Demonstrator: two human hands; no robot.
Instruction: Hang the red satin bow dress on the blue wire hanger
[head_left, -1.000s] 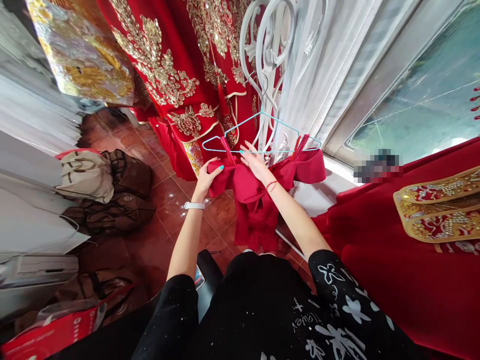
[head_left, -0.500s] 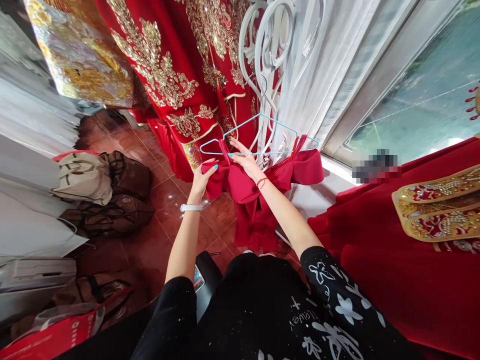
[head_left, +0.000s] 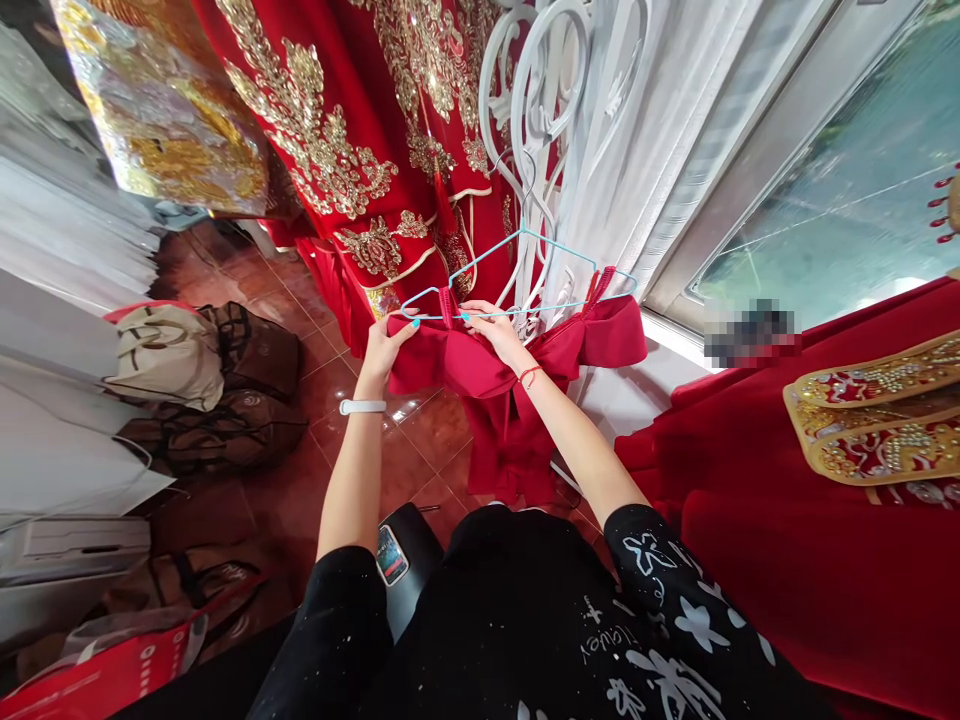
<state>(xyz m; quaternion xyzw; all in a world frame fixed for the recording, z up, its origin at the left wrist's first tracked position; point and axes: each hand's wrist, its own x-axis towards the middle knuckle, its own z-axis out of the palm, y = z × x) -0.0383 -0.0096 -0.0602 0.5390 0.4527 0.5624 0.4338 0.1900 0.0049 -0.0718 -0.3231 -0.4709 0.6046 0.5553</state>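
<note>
A plain red dress (head_left: 517, 400) hangs by its straps from a light blue wire hanger (head_left: 525, 275) hooked on a white scrolled metal rack (head_left: 536, 110). My left hand (head_left: 384, 345) grips the dress's top left corner just below the hanger's left end. My right hand (head_left: 491, 325) pinches the top edge of the dress near its left strap, fingers closed on the cloth. Both hands hold the left part of the neckline pulled out wide.
Red gowns with gold embroidery (head_left: 352, 130) hang behind the rack. Bags (head_left: 210, 370) lie on the red tiled floor (head_left: 420, 420) at left. White curtains (head_left: 652, 130) and a window (head_left: 832, 210) are at right. Red velvet cloth with gold trim (head_left: 825, 500) covers the right side.
My left hand has moved up and left, pulling the dress corner out towards the hanger's left end. My right hand dropped from the strap onto the dress's top edge.
</note>
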